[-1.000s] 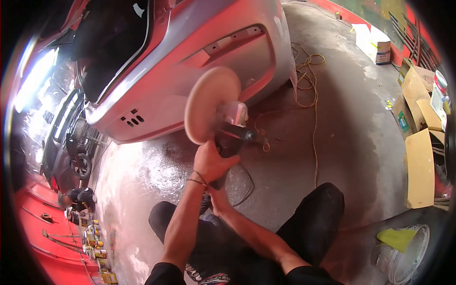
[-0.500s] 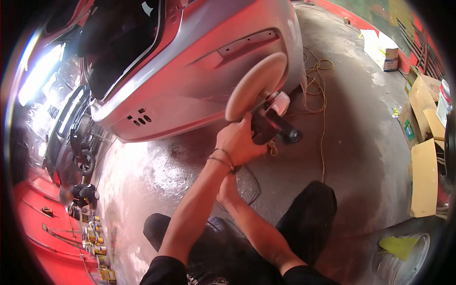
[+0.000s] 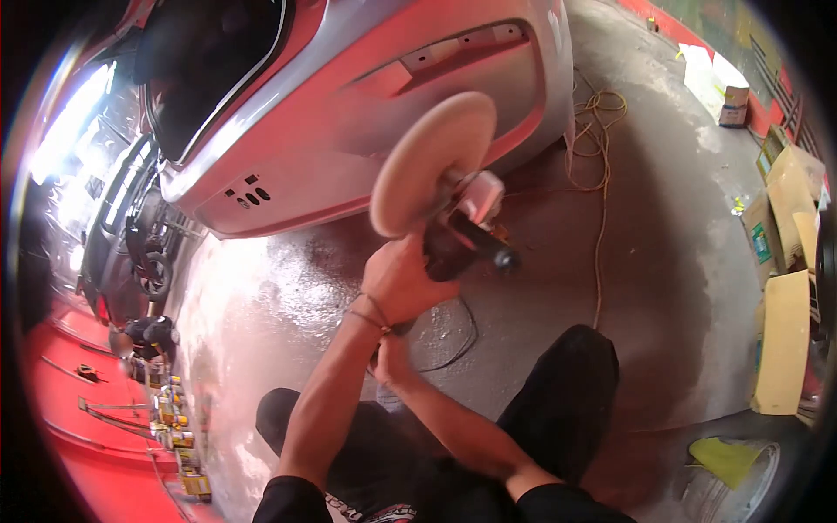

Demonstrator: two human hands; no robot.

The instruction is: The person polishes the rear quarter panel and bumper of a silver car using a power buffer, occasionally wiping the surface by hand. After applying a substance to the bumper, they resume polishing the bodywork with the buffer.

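A polisher (image 3: 453,248) with a broad, round, pale pad (image 3: 433,166) is held out in front of me. My left hand (image 3: 404,277) is closed around its dark body just below the pad. Lower down, my right hand (image 3: 392,357) is wrapped around the rear of the tool, its fingers partly hidden behind my left wrist. The pad stands on edge, tilted, and overlaps the silver-grey car panel (image 3: 323,166) in this view. A black side handle (image 3: 501,257) juts out to the right, with neither hand on it.
A yellowish cord (image 3: 600,174) lies coiled on the floor beside the car. Cardboard boxes (image 3: 783,340) line the right, near a bucket (image 3: 754,488) with a yellow-green cloth. At far left, a person (image 3: 153,336) crouches near several cans (image 3: 174,418) and another car (image 3: 118,244).
Both hands have carried the polisher left and slightly down across the car panel. The view has shifted a little as well. The grip on the tool is the same.
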